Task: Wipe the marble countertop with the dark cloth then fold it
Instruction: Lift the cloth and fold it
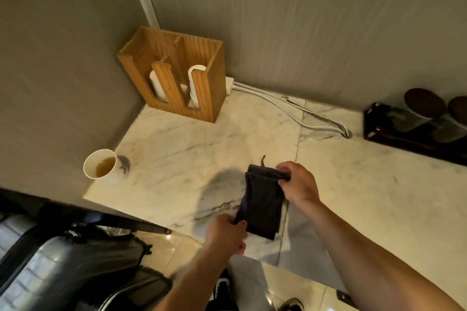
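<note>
The dark cloth (261,203) is folded into a long narrow strip and stretched over the marble countertop (192,144) near its front edge. My right hand (297,184) pinches the strip's far end between thumb and fingers. The near left corner is gripped by my left hand (227,233) at the counter's edge. A loose thread sticks up from the far end. Whether the cloth's middle rests on the marble or hangs just above it is unclear.
A paper cup (101,166) with brown liquid stands at the counter's left edge. A wooden cup dispenser (174,73) fills the back corner. White cables (290,111) run along the wall. A dark rack with jars (417,121) sits at right. A bin with a black bag (75,265) stands below left.
</note>
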{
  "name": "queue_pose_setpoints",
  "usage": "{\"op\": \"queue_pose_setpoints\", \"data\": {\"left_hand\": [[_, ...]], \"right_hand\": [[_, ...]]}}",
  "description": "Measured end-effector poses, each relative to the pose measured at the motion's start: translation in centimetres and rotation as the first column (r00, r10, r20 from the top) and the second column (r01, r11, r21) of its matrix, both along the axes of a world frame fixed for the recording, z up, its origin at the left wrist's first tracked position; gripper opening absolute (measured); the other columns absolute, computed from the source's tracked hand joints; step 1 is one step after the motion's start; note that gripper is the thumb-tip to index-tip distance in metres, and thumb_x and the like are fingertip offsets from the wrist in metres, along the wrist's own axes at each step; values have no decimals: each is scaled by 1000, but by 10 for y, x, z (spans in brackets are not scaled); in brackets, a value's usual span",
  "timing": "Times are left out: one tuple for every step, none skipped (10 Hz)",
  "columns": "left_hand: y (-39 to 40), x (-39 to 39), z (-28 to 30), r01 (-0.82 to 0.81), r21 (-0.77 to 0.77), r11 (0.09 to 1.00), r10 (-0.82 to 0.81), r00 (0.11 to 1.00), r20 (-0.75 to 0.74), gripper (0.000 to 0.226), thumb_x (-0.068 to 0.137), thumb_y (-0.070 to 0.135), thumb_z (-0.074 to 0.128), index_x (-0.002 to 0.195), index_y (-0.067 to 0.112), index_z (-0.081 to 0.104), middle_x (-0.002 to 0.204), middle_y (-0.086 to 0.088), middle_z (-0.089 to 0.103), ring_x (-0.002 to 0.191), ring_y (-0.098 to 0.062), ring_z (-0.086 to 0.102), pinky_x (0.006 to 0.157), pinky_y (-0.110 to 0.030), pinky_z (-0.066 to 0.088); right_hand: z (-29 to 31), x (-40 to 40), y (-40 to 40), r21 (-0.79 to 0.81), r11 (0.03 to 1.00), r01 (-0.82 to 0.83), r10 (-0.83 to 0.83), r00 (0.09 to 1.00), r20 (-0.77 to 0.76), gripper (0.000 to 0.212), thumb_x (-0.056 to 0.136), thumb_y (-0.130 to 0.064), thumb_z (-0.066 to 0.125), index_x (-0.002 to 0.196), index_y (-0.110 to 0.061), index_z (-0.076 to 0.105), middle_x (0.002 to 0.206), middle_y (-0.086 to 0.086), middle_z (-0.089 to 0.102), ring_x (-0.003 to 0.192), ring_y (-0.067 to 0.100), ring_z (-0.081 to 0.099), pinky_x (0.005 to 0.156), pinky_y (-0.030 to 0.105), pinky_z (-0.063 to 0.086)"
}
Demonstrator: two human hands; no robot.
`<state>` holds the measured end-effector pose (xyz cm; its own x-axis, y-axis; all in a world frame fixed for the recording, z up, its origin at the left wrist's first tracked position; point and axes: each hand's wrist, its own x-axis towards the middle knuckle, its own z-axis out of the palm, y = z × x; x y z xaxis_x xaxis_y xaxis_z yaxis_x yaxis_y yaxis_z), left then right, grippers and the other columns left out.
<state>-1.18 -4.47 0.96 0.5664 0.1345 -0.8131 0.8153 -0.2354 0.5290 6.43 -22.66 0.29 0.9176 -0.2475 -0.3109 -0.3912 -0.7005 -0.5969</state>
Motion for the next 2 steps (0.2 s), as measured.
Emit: {"op": "queue_pose_setpoints", "data": {"left_hand": [[-1,-1,0,219,191,957,-235,970,66,16,87,26,59,79,12,60,68,-8,70,45,-16,60,46,-25,49],[5,-4,-1,299,272,915,-328,942,69,20,86,35,57,77,17,58,69,-5,68,49,-15,61,46,-25,48]], "right_hand": [[0,-2,-3,-67,998,-21,21,1000,1,31,85,-13,62,115,-21,62,114,1,62,103,20,58,84,23,40],[2,-8,-2,-45,999,-5,6,1000,18,32,86,-17,61,118,-20,59,115,2,61,103,19,58,86,25,42]]}}
